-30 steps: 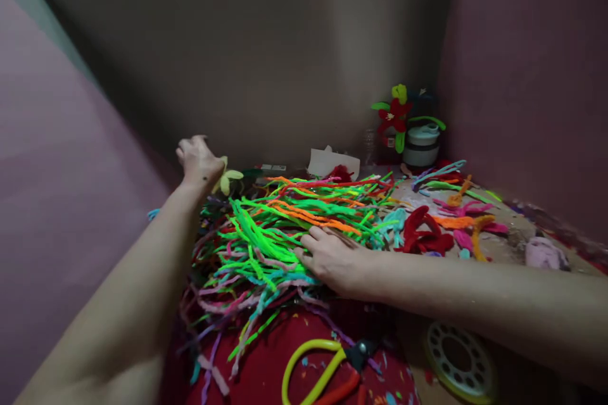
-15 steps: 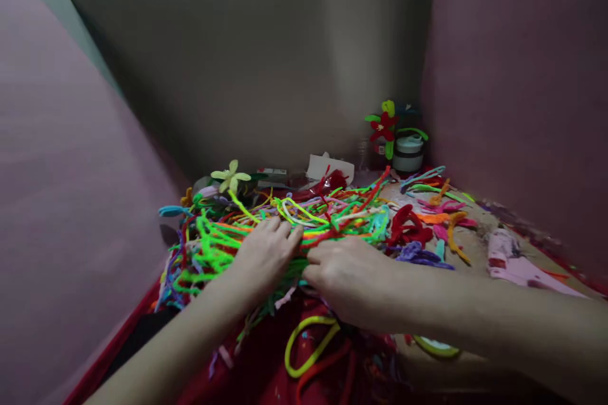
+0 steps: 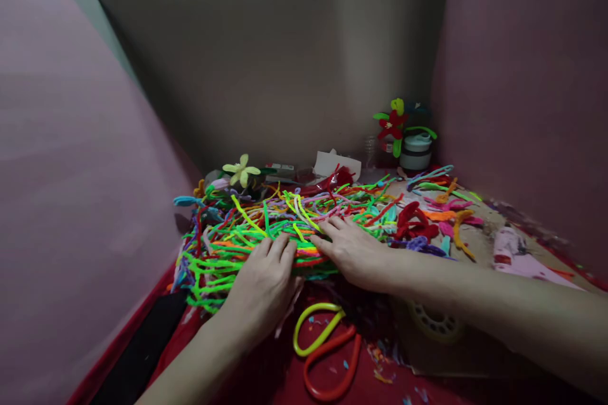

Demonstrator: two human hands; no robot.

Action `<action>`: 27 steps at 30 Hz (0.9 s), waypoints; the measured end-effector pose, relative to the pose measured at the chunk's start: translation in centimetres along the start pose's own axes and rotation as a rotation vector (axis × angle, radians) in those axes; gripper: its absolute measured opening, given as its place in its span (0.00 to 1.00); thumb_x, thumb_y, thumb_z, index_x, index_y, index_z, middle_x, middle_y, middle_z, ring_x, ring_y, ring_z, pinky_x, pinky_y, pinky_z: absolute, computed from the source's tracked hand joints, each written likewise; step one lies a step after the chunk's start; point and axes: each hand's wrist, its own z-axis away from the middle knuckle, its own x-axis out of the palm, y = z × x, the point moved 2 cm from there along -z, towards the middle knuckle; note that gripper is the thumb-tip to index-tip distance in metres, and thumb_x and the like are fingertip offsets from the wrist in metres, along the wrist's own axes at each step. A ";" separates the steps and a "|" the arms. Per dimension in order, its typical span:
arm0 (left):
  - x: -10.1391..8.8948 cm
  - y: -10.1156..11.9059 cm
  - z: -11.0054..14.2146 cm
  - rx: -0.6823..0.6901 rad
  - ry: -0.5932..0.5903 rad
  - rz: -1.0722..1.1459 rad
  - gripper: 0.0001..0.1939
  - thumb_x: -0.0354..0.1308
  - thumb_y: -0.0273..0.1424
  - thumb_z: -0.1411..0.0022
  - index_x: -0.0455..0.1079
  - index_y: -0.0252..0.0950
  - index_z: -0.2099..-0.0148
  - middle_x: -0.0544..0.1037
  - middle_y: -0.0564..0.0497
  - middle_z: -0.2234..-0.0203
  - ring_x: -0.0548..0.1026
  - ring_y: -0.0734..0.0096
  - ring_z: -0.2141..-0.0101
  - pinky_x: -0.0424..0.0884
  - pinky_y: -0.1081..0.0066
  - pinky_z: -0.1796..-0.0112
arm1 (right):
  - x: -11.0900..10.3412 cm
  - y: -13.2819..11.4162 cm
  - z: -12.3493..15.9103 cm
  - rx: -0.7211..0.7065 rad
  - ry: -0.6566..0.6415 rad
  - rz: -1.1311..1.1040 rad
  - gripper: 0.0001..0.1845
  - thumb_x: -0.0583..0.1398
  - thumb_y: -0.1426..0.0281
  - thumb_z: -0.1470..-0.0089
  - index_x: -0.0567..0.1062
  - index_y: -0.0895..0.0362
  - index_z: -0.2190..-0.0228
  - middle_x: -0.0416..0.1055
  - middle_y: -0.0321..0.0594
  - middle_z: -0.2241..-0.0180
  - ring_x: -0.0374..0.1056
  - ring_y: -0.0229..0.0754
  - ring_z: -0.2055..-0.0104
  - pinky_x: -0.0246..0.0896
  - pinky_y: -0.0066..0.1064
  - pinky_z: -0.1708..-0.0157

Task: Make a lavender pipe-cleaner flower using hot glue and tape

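A tangled heap of fuzzy pipe cleaners point(image 3: 213, 269), many of them bright green, spreads in front of me. My left hand point(image 3: 268, 278) curls over the near edge of the heap, fingers bent down around a bundle of green and orange stems, thumb hidden. Just to its right, my right hand point(image 3: 349, 250) rests on top of the stems with its fingers stretched out and slightly apart. Below the hands lies a pair of scissors point(image 3: 338, 386), one handle loop yellow and one red, its blades not visible.
At the back stand a pale yellow pipe-cleaner flower point(image 3: 242, 171), a red one point(image 3: 392, 125) and a light blue lidded cup point(image 3: 417, 153). A pink glue gun point(image 3: 517, 259) lies on the right. A pale ring-shaped spool point(image 3: 434, 323) sits under my right forearm.
My right hand has gone from a closed grip at the bundle to outstretched fingers on top. My left hand has shifted slightly nearer to me. The scissors' red loop shows more fully.
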 end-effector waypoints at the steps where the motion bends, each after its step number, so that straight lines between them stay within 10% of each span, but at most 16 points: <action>1: 0.2 0.1 0.1 0.002 0.002 -0.007 0.19 0.55 0.32 0.43 0.68 0.26 0.51 0.72 0.37 0.54 0.69 0.53 0.58 0.67 0.58 0.56 | 0.0 0.0 0.0 0.006 -0.005 -0.006 0.23 0.49 0.74 0.45 0.66 0.62 0.48 0.64 0.57 0.50 0.58 0.56 0.50 0.55 0.47 0.54; 11: 1.0 0.8 0.7 -0.092 -0.035 0.002 0.22 0.58 0.35 0.45 0.67 0.28 0.50 0.73 0.37 0.54 0.70 0.51 0.58 0.68 0.56 0.57 | -1.1 0.9 -0.3 0.035 -0.108 -0.174 0.23 0.57 0.73 0.52 0.72 0.56 0.51 0.63 0.56 0.53 0.58 0.59 0.51 0.54 0.51 0.54; 17: 1.3 0.5 0.8 -0.079 -0.020 0.041 0.17 0.57 0.32 0.46 0.67 0.32 0.54 0.58 0.36 0.40 0.68 0.51 0.54 0.68 0.56 0.57 | -3.1 2.4 -1.9 0.192 -0.087 -0.502 0.15 0.56 0.65 0.47 0.78 0.59 0.63 0.71 0.48 0.60 0.65 0.45 0.57 0.58 0.33 0.57; 27: 1.7 0.5 -0.3 -0.008 -0.082 0.105 0.16 0.59 0.31 0.49 0.67 0.31 0.57 0.58 0.38 0.39 0.69 0.54 0.56 0.68 0.58 0.56 | -1.9 2.0 -4.8 0.408 -0.094 -0.166 0.13 0.55 0.76 0.52 0.78 0.61 0.67 0.72 0.54 0.61 0.68 0.49 0.61 0.57 0.32 0.67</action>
